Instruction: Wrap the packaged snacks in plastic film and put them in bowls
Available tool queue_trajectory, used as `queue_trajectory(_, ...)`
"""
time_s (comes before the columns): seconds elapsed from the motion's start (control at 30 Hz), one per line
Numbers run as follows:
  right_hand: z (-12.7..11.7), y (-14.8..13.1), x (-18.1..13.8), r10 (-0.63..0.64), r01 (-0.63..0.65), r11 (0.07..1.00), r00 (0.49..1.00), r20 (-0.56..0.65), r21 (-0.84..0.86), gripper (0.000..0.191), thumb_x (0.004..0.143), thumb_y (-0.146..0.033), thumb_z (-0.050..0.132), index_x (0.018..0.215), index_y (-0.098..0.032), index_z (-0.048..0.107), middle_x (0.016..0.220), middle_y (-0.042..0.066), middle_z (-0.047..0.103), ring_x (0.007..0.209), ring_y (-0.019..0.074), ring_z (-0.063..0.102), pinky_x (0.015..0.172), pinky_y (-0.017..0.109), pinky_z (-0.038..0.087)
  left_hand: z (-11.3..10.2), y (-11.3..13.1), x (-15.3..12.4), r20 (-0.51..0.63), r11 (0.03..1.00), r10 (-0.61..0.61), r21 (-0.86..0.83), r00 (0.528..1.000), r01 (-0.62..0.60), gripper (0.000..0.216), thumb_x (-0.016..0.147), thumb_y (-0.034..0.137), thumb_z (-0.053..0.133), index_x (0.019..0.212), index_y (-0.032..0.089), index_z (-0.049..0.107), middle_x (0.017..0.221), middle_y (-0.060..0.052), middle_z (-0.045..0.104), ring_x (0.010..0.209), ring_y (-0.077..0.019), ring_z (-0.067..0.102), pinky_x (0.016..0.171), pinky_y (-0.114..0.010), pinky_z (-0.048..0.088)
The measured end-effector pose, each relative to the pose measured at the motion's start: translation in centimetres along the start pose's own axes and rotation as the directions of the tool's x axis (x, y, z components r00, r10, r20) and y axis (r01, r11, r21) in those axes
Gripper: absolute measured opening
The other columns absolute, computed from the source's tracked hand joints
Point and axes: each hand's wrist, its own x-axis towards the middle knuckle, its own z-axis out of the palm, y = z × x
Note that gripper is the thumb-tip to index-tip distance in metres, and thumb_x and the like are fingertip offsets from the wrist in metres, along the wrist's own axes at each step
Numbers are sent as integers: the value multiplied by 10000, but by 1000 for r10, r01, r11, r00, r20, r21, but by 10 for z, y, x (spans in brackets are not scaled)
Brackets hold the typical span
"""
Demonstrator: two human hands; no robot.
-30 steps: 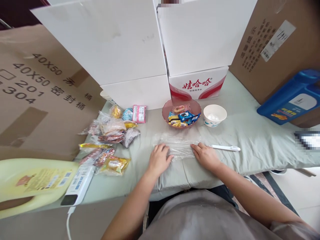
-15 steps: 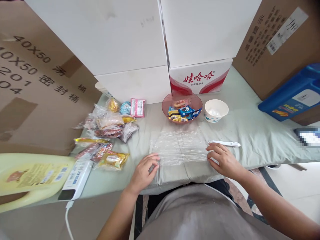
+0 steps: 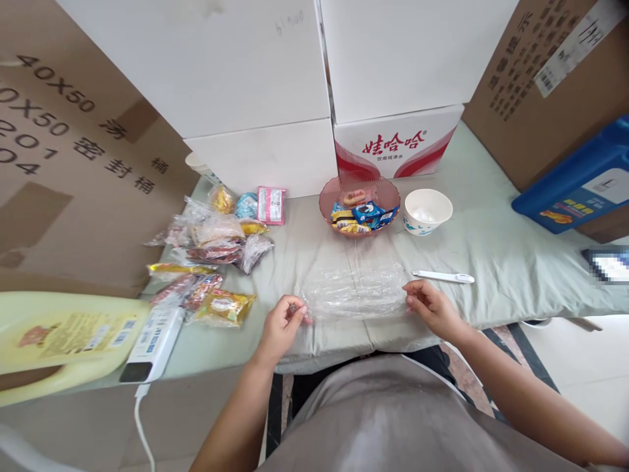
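In the head view, the clear plastic bag (image 3: 354, 292) lies flat and crinkled on the grey-green cloth (image 3: 491, 262) at lower centre of the frame, just below the pink snack bowl (image 3: 327, 200). It looks feather-light, limp and slick; take it by its edges, I judge. Your left hand (image 3: 282, 324) pinches its left edge, thumb and fingers closed on the film. Your right hand (image 3: 430, 308) grips the right edge likewise, near the white pen (image 3: 442, 276).

Table (image 3: 491, 242) (cloth-covered) carries snack packets (image 3: 211, 255), bowls (image 3: 427, 200), film (image 3: 354, 292).
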Motion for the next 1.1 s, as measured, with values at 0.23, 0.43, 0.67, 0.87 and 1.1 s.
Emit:
queue_trajectory(0.23, 9, -11, 20, -71, 83, 995, 974, -217, 50, 218, 854, -389, 581, 992, -220, 592, 927, 52, 641, 810, 165, 614, 762, 342, 534, 5, 13, 15, -106, 995, -23, -101, 994, 13, 317, 823, 485, 615, 884, 201, 487, 1002, -49, 669, 578, -108, 646, 531, -229, 503)
queue_trajectory(0.43, 16, -2, 24, 49, -18, 990, 974, -219, 141, 256, 806, -355, 581, 1020, -214, 573, 933, 60, 655, 815, 176, 636, 765, 364, 544, 2, 7, 19, -31, 987, -152, -47, 988, 151, 428, 698, 430, 726, 1010, 196, 552, 708, 40, 632, 586, -126, 621, 568, -233, 472)
queue_trajectory(0.67, 20, -11, 26, 185, -153, 951, 978, -99, 271, 345, 806, -467, 595, 1040, -217, 551, 884, 47, 644, 693, 160, 632, 596, 313, 549, 1, 18, 18, -33, 978, -129, -168, 991, 122, 388, 665, 336, 736, 997, 181, 606, 753, 7, 659, 691, -122, 609, 649, -230, 472)
queue_trajectory(0.87, 18, -13, 27, 153, -74, 960, 948, -281, 271, 253, 748, -386, 659, 918, -208, 599, 852, 34, 662, 732, 151, 613, 690, 317, 519, -2, 17, 19, 64, 973, -127, -185, 990, 136, 449, 658, 284, 743, 1064, 187, 579, 858, -24, 675, 784, -142, 632, 690, -252, 501)
queue_trajectory(1.1, 15, -15, 24, 117, 36, 933, 911, -396, 359, 160, 761, -319, 679, 876, -226, 619, 803, 13, 666, 762, 150, 612, 729, 308, 502, -6, 14, 15, 190, 973, -160, -137, 969, 187, 591, 649, 264, 757, 1189, 189, 528, 787, 26, 598, 685, -104, 570, 660, -236, 479)
